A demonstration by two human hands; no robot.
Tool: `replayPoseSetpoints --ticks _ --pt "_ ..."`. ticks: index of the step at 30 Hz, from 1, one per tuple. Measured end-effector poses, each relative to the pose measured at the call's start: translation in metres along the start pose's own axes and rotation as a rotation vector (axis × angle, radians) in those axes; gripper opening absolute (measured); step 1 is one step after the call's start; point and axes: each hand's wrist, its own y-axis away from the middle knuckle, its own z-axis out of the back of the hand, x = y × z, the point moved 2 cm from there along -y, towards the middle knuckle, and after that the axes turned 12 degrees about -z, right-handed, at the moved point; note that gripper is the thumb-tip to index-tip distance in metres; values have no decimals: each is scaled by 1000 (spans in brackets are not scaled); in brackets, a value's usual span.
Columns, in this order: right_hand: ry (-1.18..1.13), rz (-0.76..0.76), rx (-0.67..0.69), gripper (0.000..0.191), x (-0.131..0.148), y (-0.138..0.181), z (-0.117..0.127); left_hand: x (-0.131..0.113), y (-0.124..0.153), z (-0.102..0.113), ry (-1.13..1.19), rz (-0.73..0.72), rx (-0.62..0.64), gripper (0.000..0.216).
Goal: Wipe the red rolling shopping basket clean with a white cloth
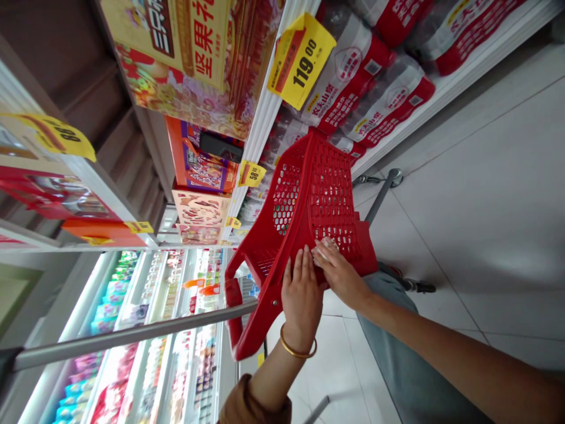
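Observation:
A red plastic shopping basket (318, 194) with perforated walls sits on a metal trolley frame, and the whole view is tilted. My left hand (302, 294), with a gold bangle at the wrist, lies flat on the basket's rim with its fingers stretched out side by side. My right hand (339, 274) reaches in from the lower right. Its fingers press a small white cloth (324, 247) against the basket's outer wall.
Shelves hold gift boxes (194, 59), yellow price tags (300, 59) and packs of bottled water (375, 88). A lit chilled cabinet (145, 330) full of products stands beyond. The trolley's grey bar (132, 335) crosses the lower left. The floor is pale tile (485, 206).

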Motion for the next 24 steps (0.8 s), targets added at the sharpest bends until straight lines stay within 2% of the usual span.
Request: replayPoseSetpoints --ticks 6,12,16,24 --pt "-9 -15 10 47 8 11 11 1 2 1 10 -13 -15 56" --pt "-87 -44 -122 47 20 -26 21 -1 5 6 10 8 -71 57" --pt "-67 -11 -129 46 20 -41 14 0 8 11 -10 31 -91 55" --pt "-67 41 3 49 19 -8 12 5 8 14 -21 -4 -62 54"
